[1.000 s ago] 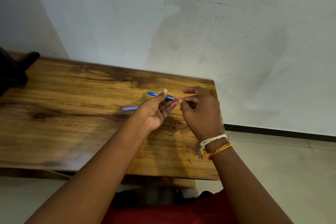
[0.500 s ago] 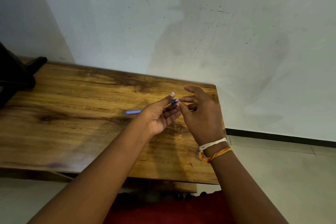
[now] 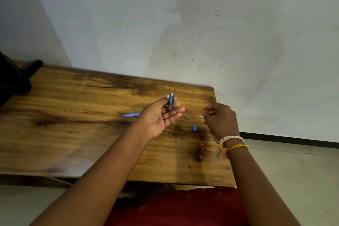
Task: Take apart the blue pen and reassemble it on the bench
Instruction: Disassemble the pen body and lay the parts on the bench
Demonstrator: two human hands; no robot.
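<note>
Blue pen barrel [image 3: 171, 98] stands nearly upright above the wooden desk [image 3: 73, 115], pinched between thumb and fingers of the left hand [image 3: 161, 115]. Loose parts lie on the wood: a lilac cap [image 3: 131, 115], a grey piece [image 3: 186, 118], a small blue piece [image 3: 194, 128]. The right hand [image 3: 221, 121] curls beside them; whether its grip holds anything cannot be told.
</note>
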